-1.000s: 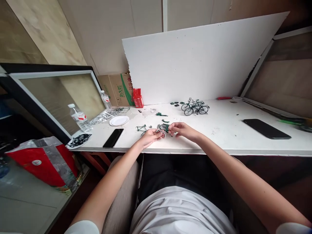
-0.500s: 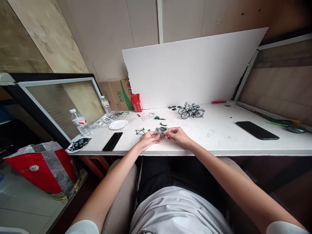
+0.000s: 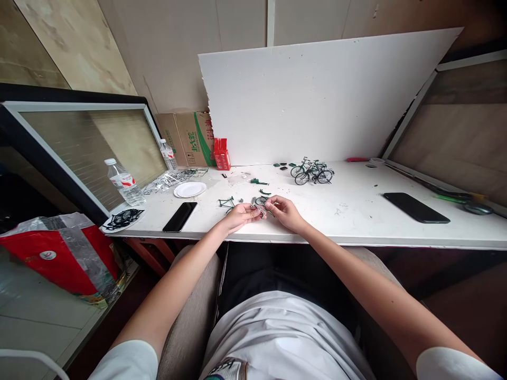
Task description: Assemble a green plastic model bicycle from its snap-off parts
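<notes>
At the table's front edge, my left hand (image 3: 240, 217) pinches a small silver-grey model bicycle part (image 3: 260, 209) between thumb and fingers. My right hand (image 3: 285, 212) is close beside it, fingertips pressed together at the part's right side; what lies in them is too small to make out. A dark toy wheel (image 3: 261, 201) shows just behind the fingertips. To the left lies a green toy bicycle frame (image 3: 226, 203). Small green pieces (image 3: 259, 181) are scattered beyond the hands. Assembled model bicycles (image 3: 312, 172) stand farther back to the right.
A black phone (image 3: 180, 217), a white plate (image 3: 190, 189), a plate of black parts (image 3: 124, 218) and a water bottle (image 3: 124, 182) are on the left. Silver sprues (image 3: 166, 180) lie behind. On the right is another black phone (image 3: 415, 208). A white board (image 3: 317, 100) leans behind.
The camera view has tilted slightly downward and shifted. Both hands stay together, and the silver part between them is turned a little, with the right fingertips slightly shifted.
</notes>
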{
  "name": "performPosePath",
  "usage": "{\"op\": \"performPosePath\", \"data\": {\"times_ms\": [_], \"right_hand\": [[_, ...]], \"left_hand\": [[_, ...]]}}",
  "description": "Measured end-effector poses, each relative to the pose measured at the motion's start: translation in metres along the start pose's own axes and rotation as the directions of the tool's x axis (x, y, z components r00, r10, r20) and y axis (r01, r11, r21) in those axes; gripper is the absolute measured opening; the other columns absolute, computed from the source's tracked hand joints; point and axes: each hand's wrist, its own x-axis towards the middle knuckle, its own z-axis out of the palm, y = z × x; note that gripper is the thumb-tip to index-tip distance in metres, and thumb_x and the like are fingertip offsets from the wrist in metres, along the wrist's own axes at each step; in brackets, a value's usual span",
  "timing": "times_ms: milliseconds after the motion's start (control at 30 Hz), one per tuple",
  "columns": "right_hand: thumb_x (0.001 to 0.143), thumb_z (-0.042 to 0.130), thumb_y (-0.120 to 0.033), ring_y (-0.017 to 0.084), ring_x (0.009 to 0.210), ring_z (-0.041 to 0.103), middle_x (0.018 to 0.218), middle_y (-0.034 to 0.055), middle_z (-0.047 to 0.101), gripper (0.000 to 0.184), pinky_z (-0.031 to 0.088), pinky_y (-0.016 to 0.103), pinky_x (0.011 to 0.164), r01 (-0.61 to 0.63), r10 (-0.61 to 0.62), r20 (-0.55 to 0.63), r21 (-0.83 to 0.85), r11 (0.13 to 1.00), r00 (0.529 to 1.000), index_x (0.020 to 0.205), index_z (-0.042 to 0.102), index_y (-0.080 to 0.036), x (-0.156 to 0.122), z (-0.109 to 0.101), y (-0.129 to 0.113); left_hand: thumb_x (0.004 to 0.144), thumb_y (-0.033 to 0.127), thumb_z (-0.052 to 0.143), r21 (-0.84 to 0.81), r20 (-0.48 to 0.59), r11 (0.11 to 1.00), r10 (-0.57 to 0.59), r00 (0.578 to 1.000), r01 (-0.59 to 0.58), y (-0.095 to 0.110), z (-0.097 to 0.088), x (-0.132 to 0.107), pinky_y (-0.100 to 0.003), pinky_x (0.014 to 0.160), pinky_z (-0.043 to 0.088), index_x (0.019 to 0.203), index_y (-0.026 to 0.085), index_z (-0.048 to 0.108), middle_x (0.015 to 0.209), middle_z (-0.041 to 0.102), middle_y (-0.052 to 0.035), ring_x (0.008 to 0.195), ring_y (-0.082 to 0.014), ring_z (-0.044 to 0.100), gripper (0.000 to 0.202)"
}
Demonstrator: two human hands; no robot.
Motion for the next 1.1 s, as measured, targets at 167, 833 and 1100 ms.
{"op": "performPosePath", "data": {"times_ms": [167,833,1100], "right_hand": [[0.097,0.061,-0.064,0.022,0.095,0.068,0.101,0.0086,0.076,0.046,0.053,0.033,0.087,0.047,-0.046,0.016,-0.057,0.997,0.999,0.098,0.071,-0.019,-0.002,0.002,-0.003],[0.096,0.064,-0.058,0.021,0.086,0.069,0.091,0.0084,0.077,0.042,0.054,0.031,0.078,0.015,-0.013,0.016,-0.081,0.997,1.0,0.091,0.074,-0.018,-0.004,0.003,-0.001],[0.098,0.061,-0.063,0.019,0.081,0.063,0.089,0.0064,0.072,0.046,0.052,0.031,0.078,0.016,-0.013,0.057,-0.049,0.999,0.998,0.094,0.07,-0.018,-0.003,0.002,-0.003]], "left_hand": [[0.063,0.03,0.102,-0.039,-0.032,0.999,-0.019,0.999,0.018,0.005,0.007,-0.002,-0.044,0.108,0.049,0.09,0.01,0.082,0.095,0.079,-0.01,0.095,-0.0201,0.073,0.039],[0.064,0.039,0.1,0.062,-0.021,0.998,-0.002,1.0,0.004,-0.004,-0.001,0.003,-0.045,0.113,0.048,0.1,0.011,0.085,0.106,0.082,-0.0147,0.102,-0.0242,0.075,0.048],[0.067,0.04,0.099,0.053,-0.013,0.999,0.0,1.0,0.001,-0.006,-0.005,0.005,-0.047,0.114,0.049,0.099,0.011,0.085,0.102,0.082,-0.0138,0.097,-0.0235,0.077,0.046]]}}
